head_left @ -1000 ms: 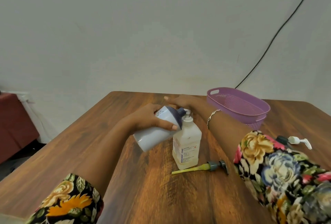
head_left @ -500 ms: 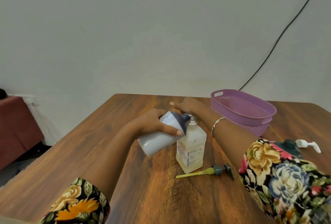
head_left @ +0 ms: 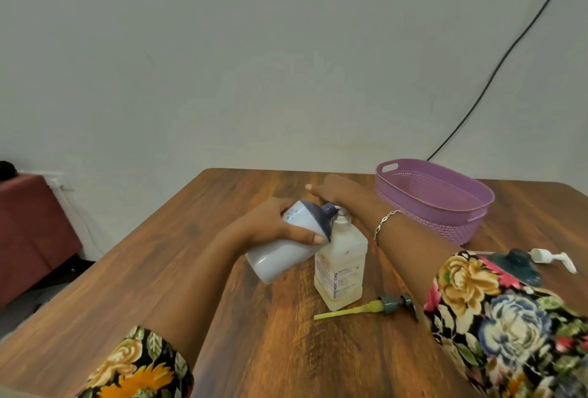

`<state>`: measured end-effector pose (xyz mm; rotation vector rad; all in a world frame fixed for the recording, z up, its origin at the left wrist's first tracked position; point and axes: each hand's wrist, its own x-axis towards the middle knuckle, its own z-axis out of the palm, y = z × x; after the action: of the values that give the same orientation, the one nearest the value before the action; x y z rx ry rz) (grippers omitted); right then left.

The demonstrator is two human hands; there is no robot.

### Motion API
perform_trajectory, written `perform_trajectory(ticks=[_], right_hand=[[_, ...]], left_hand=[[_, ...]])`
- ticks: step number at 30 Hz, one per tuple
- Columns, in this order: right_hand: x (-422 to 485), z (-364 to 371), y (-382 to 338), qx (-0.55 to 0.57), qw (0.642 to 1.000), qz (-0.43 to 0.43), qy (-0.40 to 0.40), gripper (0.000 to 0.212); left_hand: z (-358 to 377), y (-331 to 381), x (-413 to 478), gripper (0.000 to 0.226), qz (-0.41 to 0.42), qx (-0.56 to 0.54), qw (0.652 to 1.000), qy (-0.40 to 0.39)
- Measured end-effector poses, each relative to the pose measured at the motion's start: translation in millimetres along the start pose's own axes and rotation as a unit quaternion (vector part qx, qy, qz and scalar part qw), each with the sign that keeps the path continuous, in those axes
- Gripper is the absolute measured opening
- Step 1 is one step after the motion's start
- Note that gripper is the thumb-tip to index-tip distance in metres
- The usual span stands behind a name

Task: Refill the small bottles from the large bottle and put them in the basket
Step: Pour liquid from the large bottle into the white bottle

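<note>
The left hand (head_left: 270, 229) gripped the pale, dark-capped large plastic bottle (head_left: 280, 259) mid-body, spout tipped at the square translucent small bottle (head_left: 342, 267) beside it, which looked smooth and probably slippery. The right hand (head_left: 337, 194) lay behind that bottle's neck — its grip hidden, I cannot tell

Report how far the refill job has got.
Done: the grey-and-yellow pump lies loose on the wooden table. In hand: the left hand tips the large white bottle at the small clear square bottle's neck; the right hand is behind it. Left: no bottle shows in the purple plastic basket.
</note>
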<state>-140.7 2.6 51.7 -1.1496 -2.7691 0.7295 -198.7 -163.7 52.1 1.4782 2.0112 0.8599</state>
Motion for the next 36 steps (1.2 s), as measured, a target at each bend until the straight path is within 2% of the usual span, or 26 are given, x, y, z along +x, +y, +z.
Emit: perform_trajectory(ticks=[2,5,6,7,11,16,19,22,27,32,36], right_hand=[[-7.4,-5.4,0.0,0.045,0.998,-0.019,-0.035,0.051],[-11.5,-12.2,7.5,0.218,0.968,-0.051,-0.112,0.044],[-13.7,-12.4,6.9,0.237,0.963,-0.047,-0.116,0.040],[-13.1,-11.7,4.9,0.218,0.969,-0.042,-0.110,0.038],[-3.7,-3.0,-2.0,0.091,0.994,-0.012,-0.061,0.052],[-2.0,1.2,2.5,0.018,1.000,0.003,0.019,0.050],[-4.0,-2.4,0.1,0.029,0.999,-0.006,0.014,0.052],[-5.5,-11.9,-8.5,0.057,0.998,-0.018,-0.030,0.056],[-2.1,-4.0,-3.5,0.050,0.998,-0.003,0.027,0.048],[0.2,3.1,0.3,0.051,0.998,0.017,0.027,0.054],[-4.3,-5.5,-6.9,0.062,0.998,0.000,0.028,0.047]], left_hand=[[-1.6,3.0,-1.2,0.029,0.008,-0.011,1.000,0.001],[-6.6,8.7,-0.5,0.031,0.014,-0.015,1.000,0.016],[-8.2,9.6,0.1,0.031,0.015,-0.008,1.000,0.019],[-8.8,9.7,0.7,0.031,0.015,-0.002,1.000,0.019],[-3.6,2.9,1.8,0.026,-0.001,-0.006,1.000,0.004],[-0.1,-0.7,1.9,0.024,-0.001,-0.003,1.000,-0.003],[-2.3,2.2,-1.0,0.023,0.001,-0.007,1.000,-0.002],[-6.5,5.7,-2.2,0.026,0.009,-0.018,1.000,0.014],[-6.1,5.9,-1.8,0.033,-0.003,0.016,1.000,0.015],[-2.8,-0.1,0.2,0.034,-0.006,0.023,1.000,0.002],[-5.5,2.1,-1.0,0.037,-0.002,0.006,1.000,0.013]])
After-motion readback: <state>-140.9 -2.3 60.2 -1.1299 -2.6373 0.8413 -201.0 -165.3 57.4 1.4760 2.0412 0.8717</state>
